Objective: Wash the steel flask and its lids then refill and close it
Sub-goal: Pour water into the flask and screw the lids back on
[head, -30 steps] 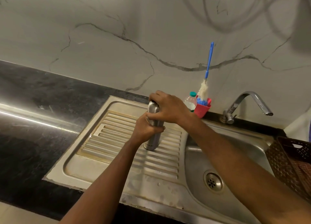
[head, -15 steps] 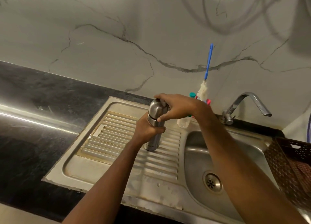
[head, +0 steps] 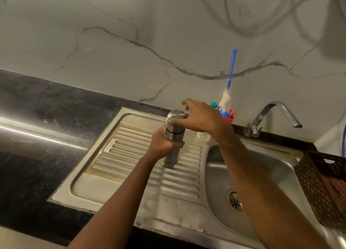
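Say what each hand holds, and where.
Left hand grips the flask round its middle, below the cap. Right hand touches the cap with its thumb, fingers lifted; no clear grip.

The left hand wraps the middle of the steel flask and hides that stretch of its body. The lettering near the flask's foot is too small to read. The right hand is at the right side of the cap, its raised fingertips smeared by motion, so whether it grips the cap cannot be told. Behind that wrist a clear bottle shows only its base and teal top, and the red cup is partly covered. The right forearm crosses the sink basin and clips the drain. The brown basket runs off the right edge, as does a blue sliver that cannot be identified. Both forearms leave the bottom edge
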